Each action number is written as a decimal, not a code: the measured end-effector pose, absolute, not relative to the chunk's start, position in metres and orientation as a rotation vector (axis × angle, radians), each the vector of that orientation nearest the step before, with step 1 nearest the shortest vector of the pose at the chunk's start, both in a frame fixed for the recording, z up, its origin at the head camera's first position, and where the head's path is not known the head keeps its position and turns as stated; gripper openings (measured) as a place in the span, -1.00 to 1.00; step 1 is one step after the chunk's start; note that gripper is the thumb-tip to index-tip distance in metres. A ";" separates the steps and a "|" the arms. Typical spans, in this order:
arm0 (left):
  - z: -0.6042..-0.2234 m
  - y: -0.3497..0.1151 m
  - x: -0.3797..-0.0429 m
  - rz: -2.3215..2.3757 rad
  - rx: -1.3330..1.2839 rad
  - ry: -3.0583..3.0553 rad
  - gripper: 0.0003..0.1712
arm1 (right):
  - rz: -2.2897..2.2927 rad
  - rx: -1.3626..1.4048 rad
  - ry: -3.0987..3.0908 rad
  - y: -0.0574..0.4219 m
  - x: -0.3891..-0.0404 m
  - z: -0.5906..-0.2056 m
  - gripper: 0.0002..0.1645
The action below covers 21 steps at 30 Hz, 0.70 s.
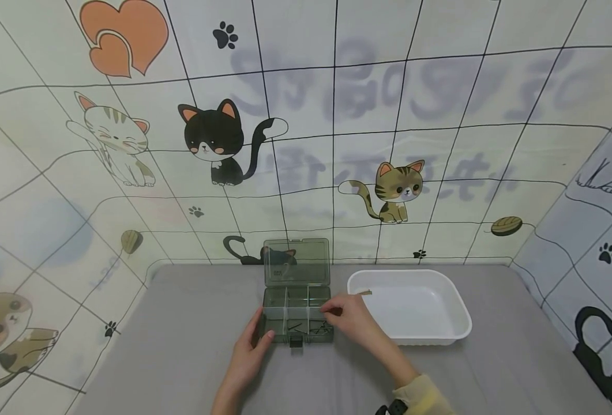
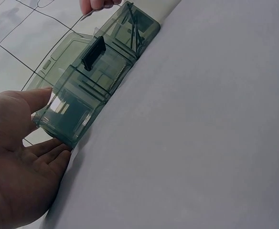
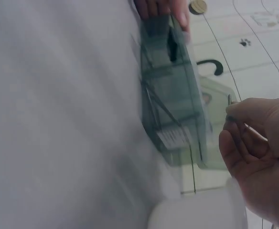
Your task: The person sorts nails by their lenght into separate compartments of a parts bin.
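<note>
A translucent green compartment box (image 1: 277, 328) stands on the table with its lid (image 1: 296, 262) raised at the back. My left hand (image 1: 247, 349) holds its front left corner, thumb at the front edge and fingers along the left side. Over the box's right side, my right hand (image 1: 355, 317) pinches a small screw (image 3: 229, 99) between thumb and fingertip; its ridged end shows in the right wrist view. Thin dark pieces (image 1: 320, 328) lie in the front right compartment, and some in the front middle one. Beyond the right knuckles shows a small brass-coloured piece (image 1: 365, 293).
A white tray (image 1: 461, 331) stands to the right of the box, close to my right hand. Grey cloth (image 1: 181, 346) covers the table. Behind it and at both sides hangs a sheet (image 1: 306, 132) printed with cats and grid lines.
</note>
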State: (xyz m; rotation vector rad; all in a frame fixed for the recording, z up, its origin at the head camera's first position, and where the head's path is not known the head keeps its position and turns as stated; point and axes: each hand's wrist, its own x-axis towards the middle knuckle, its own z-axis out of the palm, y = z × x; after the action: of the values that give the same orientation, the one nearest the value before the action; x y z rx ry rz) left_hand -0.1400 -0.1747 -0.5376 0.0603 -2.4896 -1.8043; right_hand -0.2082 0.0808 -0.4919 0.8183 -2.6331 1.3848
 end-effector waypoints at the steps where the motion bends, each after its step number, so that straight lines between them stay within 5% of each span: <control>1: -0.542 -0.176 -0.141 -1.799 0.062 -2.492 -0.29 | 1.379 0.835 -2.625 0.078 -0.208 -0.493 -0.82; 9: -0.552 -0.179 -0.144 -1.795 0.060 -2.490 -0.28 | 1.374 0.867 -2.586 0.063 -0.205 -0.497 -0.85; 21: -0.510 -0.169 -0.132 -1.745 0.088 -2.565 -0.26 | 1.391 0.859 -2.629 0.037 -0.205 -0.503 -0.86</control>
State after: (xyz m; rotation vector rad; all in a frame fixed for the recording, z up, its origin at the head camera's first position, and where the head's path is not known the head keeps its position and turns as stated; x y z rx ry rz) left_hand -0.1324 -0.1687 -0.5103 0.0878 -2.5654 -1.7446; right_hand -0.2054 0.0370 -0.5033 0.8593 -2.6286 1.3907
